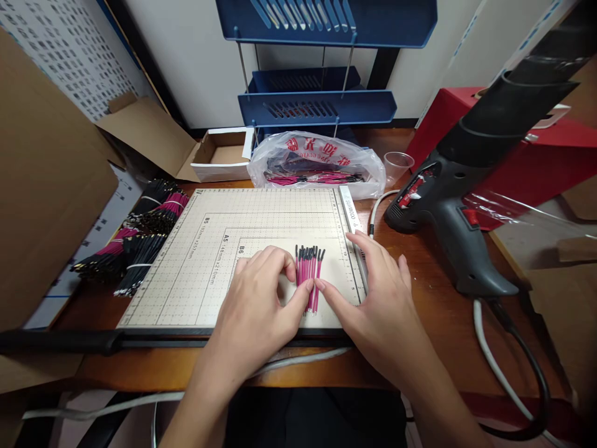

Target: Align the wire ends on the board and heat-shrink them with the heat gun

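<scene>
A small row of short pink wires (306, 274) with black sleeved ends lies on the cream grid board of a paper trimmer (186, 267). The black ends point away from me, the bare tips toward me. My left hand (263, 292) rests at the left side of the row, its index finger curled and its thumb tip on the wires, a gap between the two. From the right, my right hand (380, 289) touches the row with its thumb; its other fingers spread over the trimmer's right edge. Neither hand is closed around the wires.
Bundles of black and pink wires (144, 233) lie left of the board. Behind it are a plastic bag of wires (317, 168), a clear cup (397, 165), an open carton (224, 152) and blue trays (317, 107). A heat gun (461, 205) stands right, its cable trailing down.
</scene>
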The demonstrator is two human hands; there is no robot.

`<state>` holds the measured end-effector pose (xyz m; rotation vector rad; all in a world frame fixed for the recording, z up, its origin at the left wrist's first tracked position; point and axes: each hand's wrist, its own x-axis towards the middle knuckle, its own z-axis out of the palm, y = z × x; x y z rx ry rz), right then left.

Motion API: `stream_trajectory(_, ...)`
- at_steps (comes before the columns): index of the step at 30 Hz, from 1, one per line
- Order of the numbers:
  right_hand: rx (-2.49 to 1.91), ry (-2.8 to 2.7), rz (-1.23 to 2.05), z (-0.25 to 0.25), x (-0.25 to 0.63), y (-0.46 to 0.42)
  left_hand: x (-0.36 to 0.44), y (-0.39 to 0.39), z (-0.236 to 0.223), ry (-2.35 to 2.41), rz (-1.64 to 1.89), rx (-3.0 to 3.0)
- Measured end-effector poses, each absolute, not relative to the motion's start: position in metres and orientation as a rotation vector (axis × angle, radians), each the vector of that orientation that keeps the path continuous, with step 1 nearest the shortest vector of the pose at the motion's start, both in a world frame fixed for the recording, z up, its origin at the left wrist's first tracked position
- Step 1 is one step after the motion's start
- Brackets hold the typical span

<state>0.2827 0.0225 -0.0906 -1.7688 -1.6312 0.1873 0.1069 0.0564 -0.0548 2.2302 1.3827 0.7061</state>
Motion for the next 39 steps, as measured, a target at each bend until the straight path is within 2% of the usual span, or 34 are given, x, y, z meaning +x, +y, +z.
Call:
stream_trajectory(18, -1.694, -1.541, 0.249, -0.088, 0.284, 0.022, 0.110, 0.053, -0.052, 1.450, 0.600, 2.395)
stream_trajectory(25, -1.625, -1.390, 0.259, -0.080, 0.287, 0.021, 0.107, 0.057, -0.036, 1.550, 0.362, 2.428)
stream_trajectory(33, -1.658, -1.359, 0.354, -0.080, 0.287, 0.023, 0.087, 0.097, -0.004, 1.579, -0.181, 2.708)
stream_trajectory(39, -1.648, -1.354, 0.377, -0.077, 0.287, 0.022, 0.094, 0.107, 0.006, 1.475, -0.447, 2.804)
